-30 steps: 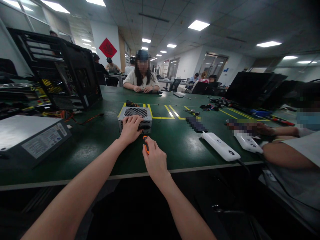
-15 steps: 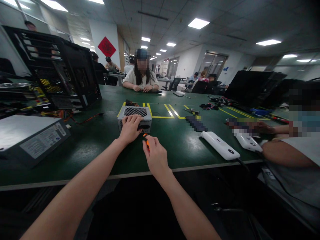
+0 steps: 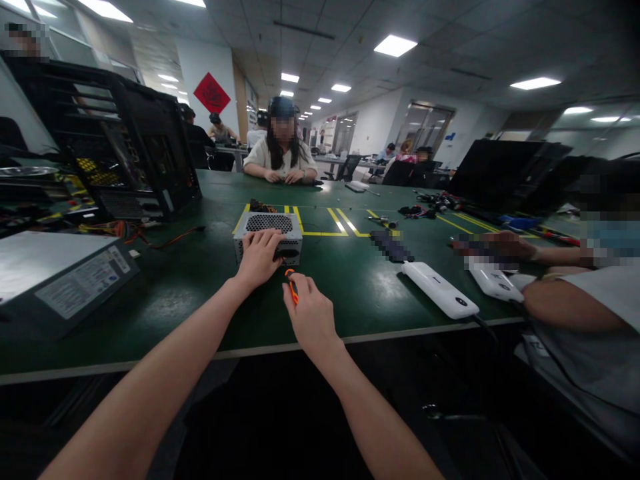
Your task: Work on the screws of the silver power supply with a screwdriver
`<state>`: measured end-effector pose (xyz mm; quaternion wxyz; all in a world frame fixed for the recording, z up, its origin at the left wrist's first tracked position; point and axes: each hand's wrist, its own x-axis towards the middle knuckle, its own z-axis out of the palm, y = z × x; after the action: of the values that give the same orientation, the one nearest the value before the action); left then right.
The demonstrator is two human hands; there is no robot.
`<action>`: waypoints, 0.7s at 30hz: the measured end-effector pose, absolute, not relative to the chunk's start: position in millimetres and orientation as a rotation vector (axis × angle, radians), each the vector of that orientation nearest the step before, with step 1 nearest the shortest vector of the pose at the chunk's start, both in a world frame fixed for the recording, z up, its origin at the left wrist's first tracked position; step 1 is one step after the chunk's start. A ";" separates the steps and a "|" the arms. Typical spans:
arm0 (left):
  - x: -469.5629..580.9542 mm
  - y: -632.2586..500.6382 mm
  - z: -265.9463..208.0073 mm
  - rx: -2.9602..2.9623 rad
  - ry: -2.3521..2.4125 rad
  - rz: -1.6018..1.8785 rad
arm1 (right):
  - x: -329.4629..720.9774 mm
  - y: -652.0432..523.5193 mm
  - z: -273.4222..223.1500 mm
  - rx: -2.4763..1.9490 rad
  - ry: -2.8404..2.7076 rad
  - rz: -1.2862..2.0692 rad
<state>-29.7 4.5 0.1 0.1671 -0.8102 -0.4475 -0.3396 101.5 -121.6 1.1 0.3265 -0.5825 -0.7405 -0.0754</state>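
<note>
Left hand's draped over the metal box, socket side facing the wearer; can't tell if it's gripping. Just right, an orange-and-black tool slants up-left boxward, clasped in the separate right hand. Green tabletop stretches rightward, front edge beneath that wrist.

black computer case, red diamond sign

Left forearm bare to the view's edge, 7 o'clock | right forearm bare likewise, 5 o'clock | left hand bare, slim-fingered | right hand likewise | black clothing, 6 o'clock, detail lost in shadow
</note>
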 end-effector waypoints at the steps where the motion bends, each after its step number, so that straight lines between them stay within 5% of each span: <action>1: -30.1 4.6 0.0 -2.304 -1.272 -0.966 | 102.6 -121.5 1.7 -1.552 -1.925 -0.182; 13: -38.3 7.7 -1.2 -2.296 -1.231 -0.967 | 95.9 -127.2 2.3 -1.344 -2.023 -0.306; 21: -35.6 7.8 -0.8 -2.295 -1.252 -0.984 | 100.4 -128.4 2.1 -1.595 -1.957 -0.403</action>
<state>-35.6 7.8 -0.8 0.1730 -0.8092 -0.4414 -0.3470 100.4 -128.4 2.1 0.2883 -0.5974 -0.7329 -0.1509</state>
